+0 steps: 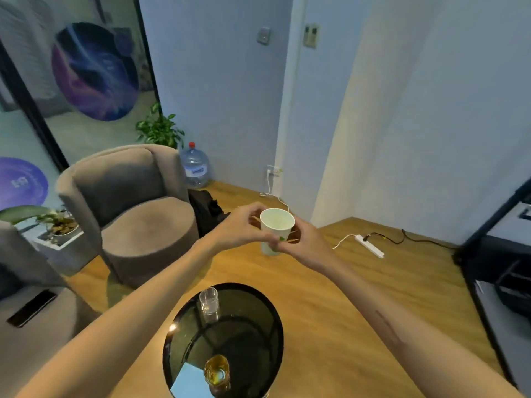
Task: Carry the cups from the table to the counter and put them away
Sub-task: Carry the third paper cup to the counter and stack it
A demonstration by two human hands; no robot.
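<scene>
Both hands hold the paper cup (276, 229) in the air beyond the worktop (184, 326): left hand (241, 225) curled at its rim, right hand (301, 239) pinching its lower side. Keeping it upright while walking would suit; two glasses (209, 301) remain behind.

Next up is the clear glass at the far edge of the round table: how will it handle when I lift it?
The clear glass looks rigid and breakable, so it probably needs a firm, gentle grip. Its smooth walls may be slippery. It stands near the rim of the glossy black table, so a nudge could likely slide it off; lift straight up. Whether it holds liquid cannot be told.
</scene>
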